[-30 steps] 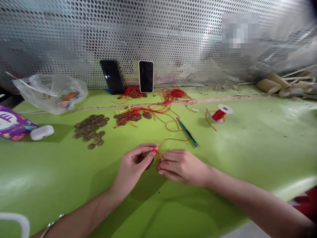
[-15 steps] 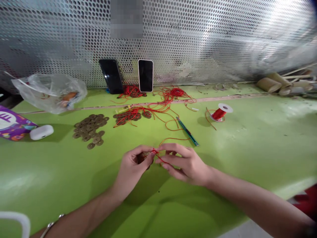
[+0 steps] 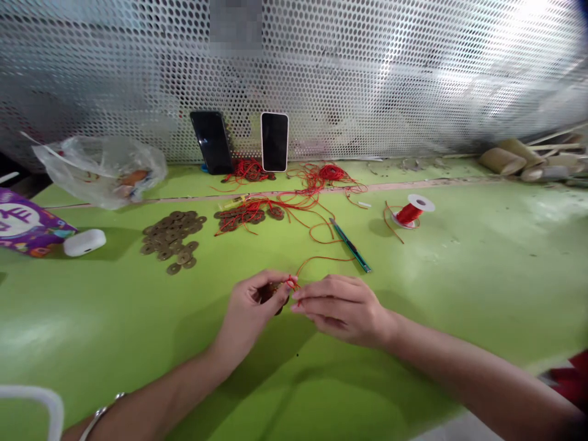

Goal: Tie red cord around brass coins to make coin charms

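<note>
My left hand (image 3: 250, 309) is closed around a few brown coins (image 3: 271, 295), pinching a red cord (image 3: 316, 262) knotted at them. My right hand (image 3: 346, 306) sits right beside it, fingers pressed together on the same cord near the knot. The cord loops away from my hands toward the back of the green table (image 3: 459, 275). A pile of loose brown coins (image 3: 172, 236) lies to the left. Coins tied with red cord (image 3: 245, 215) lie farther back.
A green-handled cutter (image 3: 350, 245) lies just beyond my right hand. A spool of red cord (image 3: 408, 211) stands at right. Two phones (image 3: 274, 141) lean on the perforated metal wall. A plastic bag (image 3: 103, 168), a white case (image 3: 84, 242) and a purple packet (image 3: 27, 223) are at left.
My right hand lifted off the table and its fingers closed on the cord by the knot. The left hand held the coins steady. The camera shifted slightly.
</note>
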Demonstrator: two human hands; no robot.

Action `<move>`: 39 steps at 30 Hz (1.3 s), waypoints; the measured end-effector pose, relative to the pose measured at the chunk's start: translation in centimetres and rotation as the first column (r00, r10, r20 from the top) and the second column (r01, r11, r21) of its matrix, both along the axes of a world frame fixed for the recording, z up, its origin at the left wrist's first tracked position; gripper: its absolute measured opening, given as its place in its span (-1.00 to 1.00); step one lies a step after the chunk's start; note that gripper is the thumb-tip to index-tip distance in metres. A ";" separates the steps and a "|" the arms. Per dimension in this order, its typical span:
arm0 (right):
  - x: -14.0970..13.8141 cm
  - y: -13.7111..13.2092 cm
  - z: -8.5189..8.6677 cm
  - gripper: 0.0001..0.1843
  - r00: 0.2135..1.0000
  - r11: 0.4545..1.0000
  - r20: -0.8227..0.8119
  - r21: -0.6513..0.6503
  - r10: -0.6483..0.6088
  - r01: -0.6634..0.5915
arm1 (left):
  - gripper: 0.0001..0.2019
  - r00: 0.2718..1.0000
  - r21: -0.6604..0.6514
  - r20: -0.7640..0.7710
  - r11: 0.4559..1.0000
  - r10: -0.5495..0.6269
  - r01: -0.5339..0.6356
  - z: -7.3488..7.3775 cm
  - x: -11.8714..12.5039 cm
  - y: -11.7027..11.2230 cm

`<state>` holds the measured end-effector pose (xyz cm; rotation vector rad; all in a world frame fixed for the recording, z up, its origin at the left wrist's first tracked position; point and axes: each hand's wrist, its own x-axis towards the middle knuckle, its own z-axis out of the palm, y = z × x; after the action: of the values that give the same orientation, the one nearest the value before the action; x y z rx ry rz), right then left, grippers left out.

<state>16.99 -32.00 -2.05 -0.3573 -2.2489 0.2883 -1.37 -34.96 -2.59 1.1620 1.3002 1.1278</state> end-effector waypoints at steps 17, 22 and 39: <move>-0.4 -0.1 -0.1 -0.92 0.993 0.912 0.079 -0.395 -0.087 0.111 | -0.86 0.998 0.065 -0.008 0.996 -0.068 0.068 -0.3 -0.1 -0.5; -0.6 -0.3 0.0 -0.86 0.992 0.823 0.016 -0.557 -0.124 0.112 | -0.87 0.996 0.077 -0.032 0.994 -0.082 0.084 0.1 0.0 -0.6; -0.8 0.0 0.6 -0.75 0.996 0.708 0.002 -0.703 -0.086 0.062 | -0.86 0.972 0.200 -0.232 0.975 -0.050 0.098 0.9 0.0 -0.9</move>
<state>16.17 -32.04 -1.45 -0.8344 -2.0004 1.1195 -1.32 -35.83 -1.70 1.5202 1.3179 1.1232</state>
